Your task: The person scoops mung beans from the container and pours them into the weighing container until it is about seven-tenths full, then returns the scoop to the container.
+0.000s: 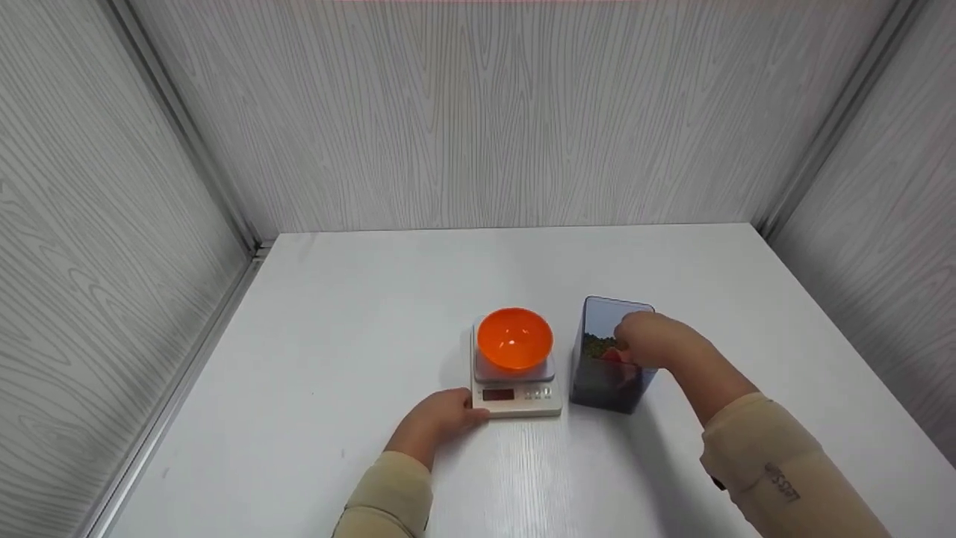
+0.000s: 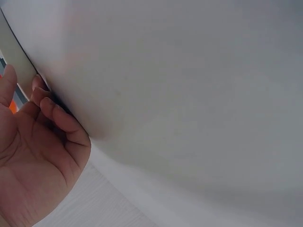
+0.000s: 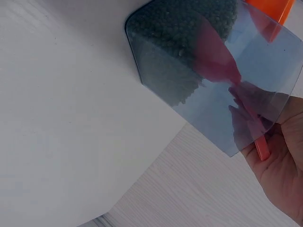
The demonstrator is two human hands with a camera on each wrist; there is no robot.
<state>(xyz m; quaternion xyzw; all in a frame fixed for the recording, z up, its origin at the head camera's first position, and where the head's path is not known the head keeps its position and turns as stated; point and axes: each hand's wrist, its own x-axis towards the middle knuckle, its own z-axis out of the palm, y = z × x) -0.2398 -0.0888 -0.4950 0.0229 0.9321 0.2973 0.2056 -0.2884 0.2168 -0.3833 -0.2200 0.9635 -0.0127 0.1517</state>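
Pinching the seven o'clock corner, thumb and curled fingers meeting at its edge, the left hand (image 1: 439, 415) has hold of the digital kitchen scale (image 1: 517, 404) on the white worktop (image 1: 358, 321). A light grip would do there, I'd say, since any lift or downward press might upset a reading; from where I stand, no figures can be made out in its display window, which lies at six o'clock to the orange bowl (image 1: 514, 340). That bowl sits on the scale's platform, only its own orange showing inside.

At three o'clock from the scale, just beside it and apart, is the transparent bluish plastic container (image 1: 602, 386), with green bean-like grains (image 1: 597, 346) in its lower part. The blade of the red scoop (image 3: 217, 59) is down among them. The right hand (image 1: 661, 341), reaching over the container from about two o'clock, is closed round the scoop's handle.

Nobody is holding the container's walls, so a shallow, gentle dig looks wiser than a hard shove, which could slide or tip it. Best to level the blade before clearing the rim, or grains may spill into the gap toward nine o'clock.
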